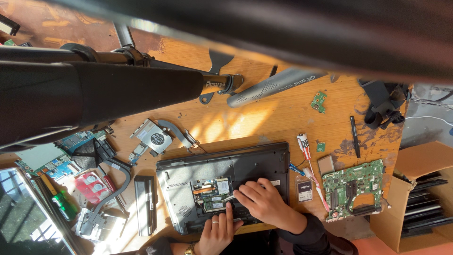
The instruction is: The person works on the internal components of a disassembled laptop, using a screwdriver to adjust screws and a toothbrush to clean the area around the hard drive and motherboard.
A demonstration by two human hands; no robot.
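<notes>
Left hand (218, 231) flat on laptop base (264, 163) near edge, right hand (261, 200) grip pinching memory module (213, 202), bare desk (245, 120) beyond

A worn wooden table (245, 118) is covered with parts. An upturned black laptop (264, 160) is laid at the near middle, a black battery (145, 204) to its left. A cooling fan (153, 138) is set further left and farther off. To the right, a red-handled screwdriver (304, 145), a green circuit board (355, 188) and a black pen (355, 136) are laid out.
</notes>
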